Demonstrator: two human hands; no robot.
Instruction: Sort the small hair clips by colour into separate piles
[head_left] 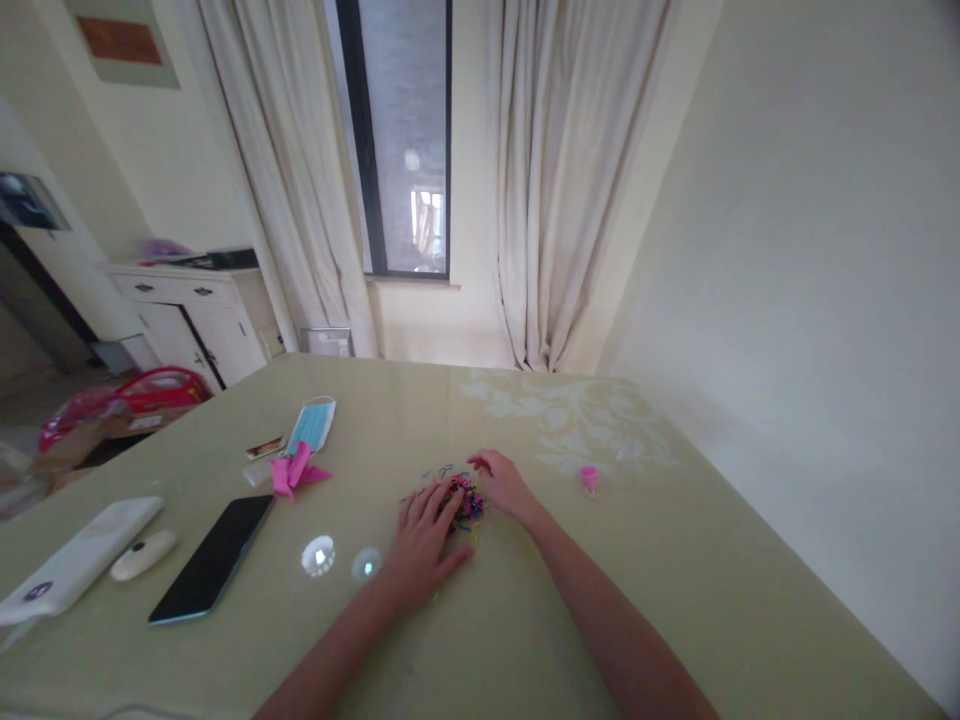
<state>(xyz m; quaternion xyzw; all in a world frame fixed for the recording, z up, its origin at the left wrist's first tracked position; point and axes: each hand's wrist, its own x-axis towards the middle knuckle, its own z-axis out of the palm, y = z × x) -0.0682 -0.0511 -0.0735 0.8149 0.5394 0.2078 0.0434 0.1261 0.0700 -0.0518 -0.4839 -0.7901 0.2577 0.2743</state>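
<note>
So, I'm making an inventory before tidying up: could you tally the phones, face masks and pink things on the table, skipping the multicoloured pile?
Phones: 1 (black screen)
Face masks: 1 (blue mask)
Pink things: 2 (folded pink piece, small pink cup-like item)
Total: 4, with the multicoloured pile left out
</note>
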